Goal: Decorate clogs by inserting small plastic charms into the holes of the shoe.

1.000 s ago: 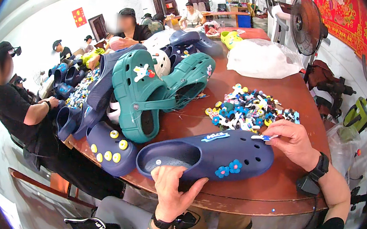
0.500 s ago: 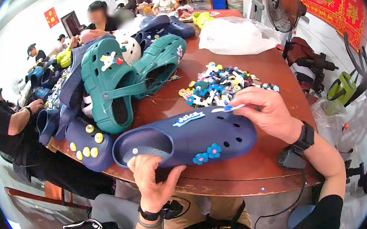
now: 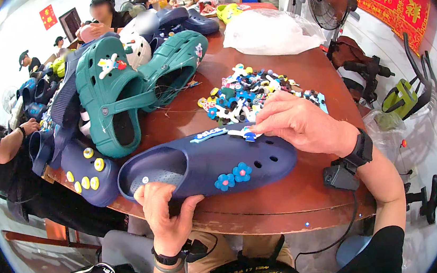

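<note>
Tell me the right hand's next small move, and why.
Probably press the white-blue charm down with the right hand: its fingers are at the charm atop the navy clog, full seating isn't visible, and the left hand holds the clog.

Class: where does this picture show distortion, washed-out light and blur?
Head view: dark curved edges frame the scene, and the dark door tilts; head view: the left wall looks washed out; head view: a person's head behind the green shoes is blurred, while the blue shoe looks crisp.
</note>
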Demonstrator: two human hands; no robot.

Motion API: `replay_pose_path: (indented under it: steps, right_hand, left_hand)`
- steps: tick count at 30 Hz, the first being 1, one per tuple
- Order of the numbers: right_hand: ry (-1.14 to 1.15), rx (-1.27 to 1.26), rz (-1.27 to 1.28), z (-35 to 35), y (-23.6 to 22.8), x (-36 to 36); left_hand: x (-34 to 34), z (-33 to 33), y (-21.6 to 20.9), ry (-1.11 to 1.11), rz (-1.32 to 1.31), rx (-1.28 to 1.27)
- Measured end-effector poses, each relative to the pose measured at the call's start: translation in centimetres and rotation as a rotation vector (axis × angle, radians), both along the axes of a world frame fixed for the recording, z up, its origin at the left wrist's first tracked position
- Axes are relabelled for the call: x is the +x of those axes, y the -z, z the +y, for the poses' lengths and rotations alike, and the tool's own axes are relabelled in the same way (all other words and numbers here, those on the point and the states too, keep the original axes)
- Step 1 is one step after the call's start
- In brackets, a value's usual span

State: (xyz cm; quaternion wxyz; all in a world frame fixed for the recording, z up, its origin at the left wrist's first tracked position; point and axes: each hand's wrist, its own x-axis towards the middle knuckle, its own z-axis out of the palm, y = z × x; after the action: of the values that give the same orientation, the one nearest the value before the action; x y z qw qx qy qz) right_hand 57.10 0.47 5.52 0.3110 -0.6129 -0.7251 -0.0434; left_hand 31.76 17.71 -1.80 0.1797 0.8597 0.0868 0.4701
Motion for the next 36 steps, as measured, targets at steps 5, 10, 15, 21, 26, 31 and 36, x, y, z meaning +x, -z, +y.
replay_pose_path:
  steps: [5,10,15,21,26,31,36]
  right_hand:
    - [-0.014,-0.005,-0.222,0.9,-0.6,-0.1]
    - [0.001,-0.046,-0.377,0.9,-1.0,-0.7]
    - [0.022,-0.012,-0.322,-0.1,-1.3,-0.1]
    - [0.503,-0.061,0.065,-5.9,-3.0,4.3]
    - [0.68,-0.222,0.149,-9.2,1.2,7.1]
    - [0.67,-0.19,0.114,-8.2,2.5,6.3]
    - [0.476,-0.2,0.114,-6.9,2.9,4.9]
  left_hand:
    - [-0.2,0.1,0.0,-0.004,0.005,0.012]
    - [-0.1,0.1,0.1,0.006,0.01,0.017]
    - [-0.2,0.0,1.1,-0.024,0.025,-0.053]
    - [-0.7,0.1,1.2,-0.03,0.043,-0.072]
    - [-0.7,0.4,1.7,-0.041,0.051,-0.075]
    - [-0.9,0.6,2.3,-0.043,-0.013,-0.07]
    - [-1.1,0.4,2.1,-0.052,0.008,-0.081]
